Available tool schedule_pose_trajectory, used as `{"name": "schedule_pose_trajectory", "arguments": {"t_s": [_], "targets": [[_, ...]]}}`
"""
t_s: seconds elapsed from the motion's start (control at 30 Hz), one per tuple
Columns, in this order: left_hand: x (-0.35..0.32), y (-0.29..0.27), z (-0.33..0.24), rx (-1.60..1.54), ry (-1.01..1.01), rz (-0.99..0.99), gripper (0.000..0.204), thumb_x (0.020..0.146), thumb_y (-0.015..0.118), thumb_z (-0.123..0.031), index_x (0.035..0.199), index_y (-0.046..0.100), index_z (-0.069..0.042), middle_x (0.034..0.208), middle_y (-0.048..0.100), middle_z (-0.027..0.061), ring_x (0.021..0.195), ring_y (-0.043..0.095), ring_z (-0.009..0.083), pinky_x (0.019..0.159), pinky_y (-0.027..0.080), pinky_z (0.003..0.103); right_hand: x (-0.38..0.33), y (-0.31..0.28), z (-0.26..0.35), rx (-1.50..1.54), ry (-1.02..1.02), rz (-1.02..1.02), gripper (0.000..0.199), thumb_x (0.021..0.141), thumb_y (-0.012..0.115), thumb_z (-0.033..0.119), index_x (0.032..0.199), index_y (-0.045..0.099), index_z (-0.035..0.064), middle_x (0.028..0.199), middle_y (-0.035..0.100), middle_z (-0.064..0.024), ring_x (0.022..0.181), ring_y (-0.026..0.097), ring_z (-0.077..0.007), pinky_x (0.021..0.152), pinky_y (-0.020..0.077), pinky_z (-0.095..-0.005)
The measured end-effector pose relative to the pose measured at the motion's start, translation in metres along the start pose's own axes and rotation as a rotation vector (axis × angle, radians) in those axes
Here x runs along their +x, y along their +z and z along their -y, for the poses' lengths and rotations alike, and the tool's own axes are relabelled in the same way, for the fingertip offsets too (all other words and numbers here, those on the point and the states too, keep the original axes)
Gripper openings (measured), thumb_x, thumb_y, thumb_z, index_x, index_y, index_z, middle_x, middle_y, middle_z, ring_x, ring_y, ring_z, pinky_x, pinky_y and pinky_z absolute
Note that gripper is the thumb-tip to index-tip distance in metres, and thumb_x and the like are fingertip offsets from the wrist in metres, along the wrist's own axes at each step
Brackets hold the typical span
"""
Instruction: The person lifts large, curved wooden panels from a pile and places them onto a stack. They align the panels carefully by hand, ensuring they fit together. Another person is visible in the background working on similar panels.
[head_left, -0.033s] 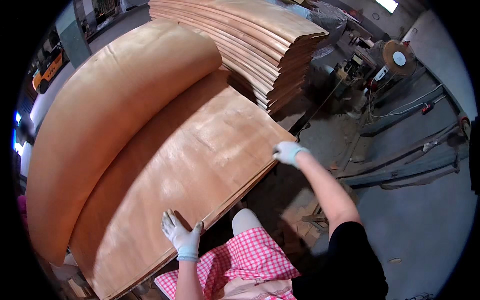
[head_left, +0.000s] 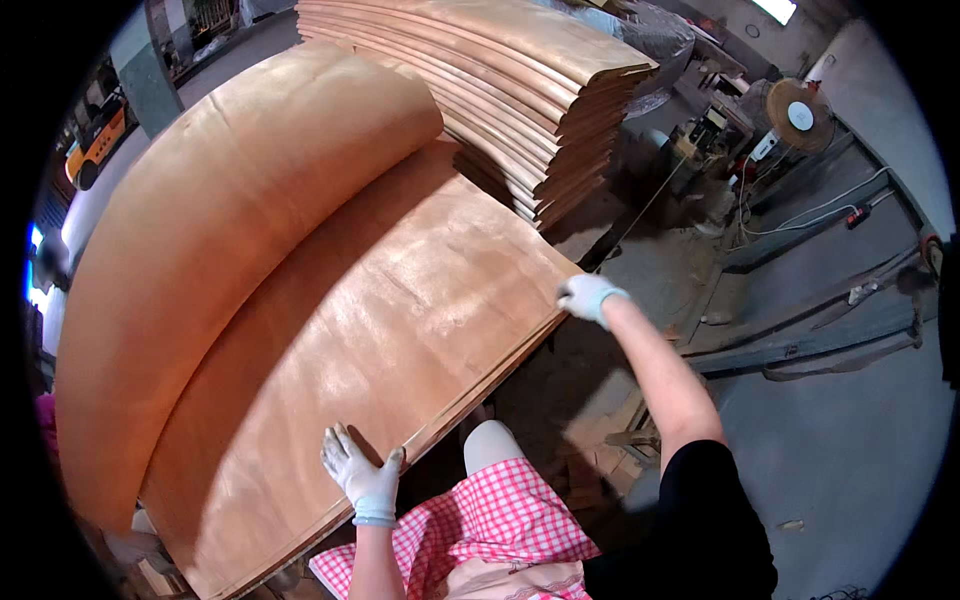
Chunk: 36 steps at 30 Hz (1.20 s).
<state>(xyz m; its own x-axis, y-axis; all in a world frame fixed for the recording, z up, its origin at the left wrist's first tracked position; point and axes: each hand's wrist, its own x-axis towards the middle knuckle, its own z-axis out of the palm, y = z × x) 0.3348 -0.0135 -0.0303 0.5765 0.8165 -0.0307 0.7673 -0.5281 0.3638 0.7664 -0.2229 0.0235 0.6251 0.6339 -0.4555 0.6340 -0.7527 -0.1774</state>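
Nothing has shifted since the earlier frame. Gloved left hand [head_left: 362, 478] lies open, flat on the near edge of the top veneer sheet [head_left: 400, 330], smooth, tan, bowed; right hand [head_left: 585, 295] grips its far corner. Beyond, a taller veneer stack [head_left: 520, 70].

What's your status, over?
Left hand flat on top veneer sheet. Right hand grips its far corner. Curled sheet alongside.
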Motion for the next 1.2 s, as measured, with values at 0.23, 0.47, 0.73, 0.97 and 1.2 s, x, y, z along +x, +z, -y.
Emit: {"name": "schedule_pose_trajectory", "arguments": {"t_s": [0.23,0.47,0.73,0.97,1.2], "targets": [[0.004,0.001,-0.019,-0.047,0.013,0.039,0.109,0.064,0.08,-0.044,0.146,0.025,0.002,0.152,0.026,0.0241,0.142,0.021,0.0384,0.118,0.011,0.049,0.028,0.046,-0.097,0.326,0.339,-0.369,0.036,0.083,0.065,0.03,0.108,0.067,0.0035,0.106,0.068,-0.0195,0.101,0.064,-0.0332,0.088,0.049,-0.0409],[-0.026,0.005,-0.019,-0.2,0.106,-0.268,0.055,0.075,0.075,-0.034,0.116,0.058,-0.001,0.116,0.055,0.0204,0.109,0.051,0.0372,0.093,0.04,0.047,-0.029,0.097,0.024,0.692,-0.054,-0.778,0.035,0.089,0.065,0.023,0.106,0.059,-0.0074,0.104,0.066,-0.0222,0.091,0.063,-0.0334,0.082,0.0485,-0.0397],[-0.077,-0.05,-0.03,-0.926,0.279,-0.159,0.019,0.075,0.075,-0.008,0.092,0.068,-0.003,0.086,0.065,0.0114,0.08,0.064,0.0263,0.073,0.053,0.035,-0.201,0.133,0.274,1.321,-0.544,0.017,0.021,0.089,0.064,0.007,0.108,0.057,-0.0002,0.125,0.056,-0.014,0.101,0.057,-0.015,0.085,0.0481,-0.0277],[-0.096,-0.103,0.183,-1.278,-0.652,-0.647,0.01,0.079,0.065,0.005,0.079,0.068,-0.004,0.075,0.065,0.0012,0.068,0.057,0.0092,0.062,0.047,0.025,-0.163,0.117,0.305,0.512,-0.612,0.032,0.021,0.089,0.065,0.015,0.1,0.065,-0.0025,0.097,0.067,-0.0151,0.089,0.065,-0.0199,0.08,0.0515,-0.0314],[-0.162,-0.195,0.505,-0.409,-0.87,-0.992,0.013,0.079,0.069,-0.006,0.089,0.069,0.002,0.078,0.067,0.0033,0.069,0.057,0.0112,0.066,0.049,0.029,-0.096,0.093,0.217,0.261,-0.392,-0.021,0.024,0.088,0.064,0.016,0.1,0.065,-0.0049,0.091,0.069,-0.0152,0.083,0.065,-0.0213,0.078,0.0515,-0.0344]]}}
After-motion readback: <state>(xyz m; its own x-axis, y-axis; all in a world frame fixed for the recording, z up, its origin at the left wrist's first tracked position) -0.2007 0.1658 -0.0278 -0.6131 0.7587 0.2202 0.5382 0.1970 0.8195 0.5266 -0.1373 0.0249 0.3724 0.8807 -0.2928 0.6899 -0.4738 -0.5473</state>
